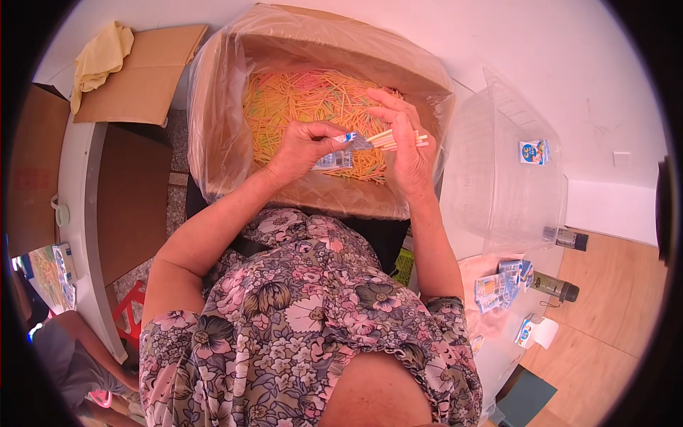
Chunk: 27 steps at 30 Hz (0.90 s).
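Note:
My left hand (302, 147) pinches a small blue-and-white packet (361, 144) with a silvery inside. My right hand (409, 146) is closed around several thin pale sticks (384, 138), and their left ends meet the packet's mouth. Whether the sticks are inside it, I cannot tell. Both hands are above a cardboard box (313, 35) lined with clear plastic. A deep layer of loose thin sticks (284, 107) in yellow, orange, pink and green fills its bottom. On that layer, below the held packet, lies another printed packet (334, 161).
To the right stands a clear plastic bin (484, 178), with a blue-and-white packet (533, 152) by its far side. Printed packets (498, 286) lie on a pink cloth near two bottles (555, 287). At left are a cardboard sheet (146, 71), a yellow cloth (103, 57) and another person (67, 356).

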Available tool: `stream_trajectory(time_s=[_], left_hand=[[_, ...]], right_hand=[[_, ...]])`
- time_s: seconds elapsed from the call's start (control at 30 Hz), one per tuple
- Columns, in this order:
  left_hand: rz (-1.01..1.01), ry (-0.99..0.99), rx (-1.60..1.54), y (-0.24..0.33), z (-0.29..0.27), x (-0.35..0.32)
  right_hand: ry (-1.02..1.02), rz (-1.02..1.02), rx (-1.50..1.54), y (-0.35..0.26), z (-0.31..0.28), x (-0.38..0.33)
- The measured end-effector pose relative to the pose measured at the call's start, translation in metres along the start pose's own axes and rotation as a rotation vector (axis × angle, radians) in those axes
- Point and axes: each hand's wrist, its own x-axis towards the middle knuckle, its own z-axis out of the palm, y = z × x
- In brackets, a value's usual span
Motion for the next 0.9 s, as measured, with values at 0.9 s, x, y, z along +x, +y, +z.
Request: stream_trajectory(time_s=[0.9], left_hand=[[0.096,-0.052,-0.024,-0.007,0.003,0.004]], right_hand=[[0.116,0.375,0.291,0.001,0.017,0.005]])
